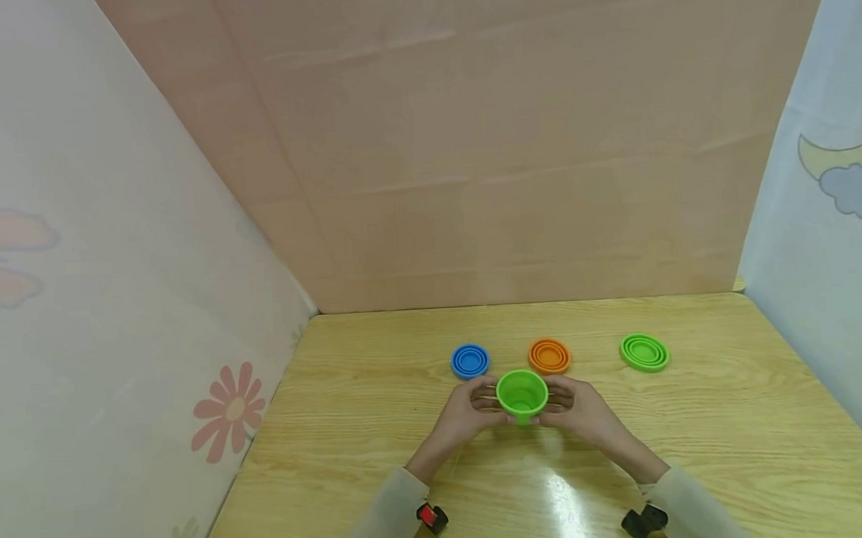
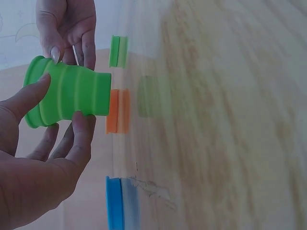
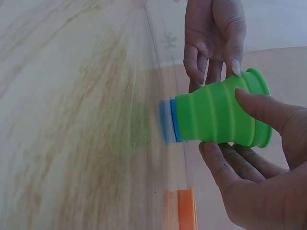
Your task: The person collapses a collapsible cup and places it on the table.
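Note:
A green collapsible cup [image 1: 522, 394], pulled out to its full ringed height, is held upright just above the table between both hands. My left hand [image 1: 466, 414] grips its left side, thumb [image 2: 36, 96] near the rim and fingers against the lower wall. On the opposite side my right hand [image 1: 578, 413] grips it the same way, its thumb [image 3: 261, 106] on the upper wall. The wrist views show the cup's stepped side [image 2: 72, 91] with its narrow base over the tabletop.
Behind the cup, a blue [image 1: 470, 361], an orange [image 1: 550, 356] and a green flattened collapsible cup [image 1: 644, 352] lie in a row on the wooden table [image 1: 735, 417]. A tan back panel [image 1: 528, 178] and pale printed side walls [image 1: 116, 232] enclose the table.

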`<act>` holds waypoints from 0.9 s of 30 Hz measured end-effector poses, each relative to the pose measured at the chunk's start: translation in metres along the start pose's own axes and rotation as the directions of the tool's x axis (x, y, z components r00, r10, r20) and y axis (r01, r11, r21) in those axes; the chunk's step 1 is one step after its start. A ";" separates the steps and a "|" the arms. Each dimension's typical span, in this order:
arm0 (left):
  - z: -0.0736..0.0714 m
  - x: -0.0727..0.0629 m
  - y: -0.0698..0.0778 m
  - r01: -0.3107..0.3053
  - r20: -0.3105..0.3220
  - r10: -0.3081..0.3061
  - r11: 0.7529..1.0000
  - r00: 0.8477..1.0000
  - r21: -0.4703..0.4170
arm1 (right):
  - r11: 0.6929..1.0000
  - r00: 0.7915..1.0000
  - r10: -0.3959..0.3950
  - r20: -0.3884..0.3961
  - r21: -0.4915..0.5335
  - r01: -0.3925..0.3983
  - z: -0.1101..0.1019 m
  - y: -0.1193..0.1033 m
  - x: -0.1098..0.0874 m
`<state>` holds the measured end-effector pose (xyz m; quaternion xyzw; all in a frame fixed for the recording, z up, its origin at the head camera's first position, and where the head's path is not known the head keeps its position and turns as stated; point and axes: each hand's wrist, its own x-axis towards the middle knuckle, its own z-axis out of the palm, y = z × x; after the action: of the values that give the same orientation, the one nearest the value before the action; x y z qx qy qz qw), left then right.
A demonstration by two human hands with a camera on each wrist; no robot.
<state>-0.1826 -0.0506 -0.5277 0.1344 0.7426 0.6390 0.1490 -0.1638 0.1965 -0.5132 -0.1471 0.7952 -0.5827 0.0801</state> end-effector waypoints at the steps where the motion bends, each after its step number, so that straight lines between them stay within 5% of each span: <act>1: 0.000 0.000 0.000 0.000 0.001 0.000 1.000 1.000 -0.003 | 1.000 1.000 -0.006 0.003 0.001 0.006 0.000 0.000 0.000; 16: -0.001 0.002 0.002 -0.010 -0.008 0.011 1.000 1.000 0.016 | 0.994 0.995 0.082 0.062 0.066 -0.086 -0.005 -0.005 0.001; 27: -0.002 0.004 0.011 0.040 -0.077 -0.047 0.995 0.996 -0.094 | 0.988 0.989 0.146 0.028 0.055 -0.147 -0.006 -0.009 0.013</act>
<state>-0.1872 -0.0487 -0.5172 0.0856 0.7202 0.6742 0.1393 -0.1766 0.1951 -0.5028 -0.0929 0.7858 -0.5961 0.1364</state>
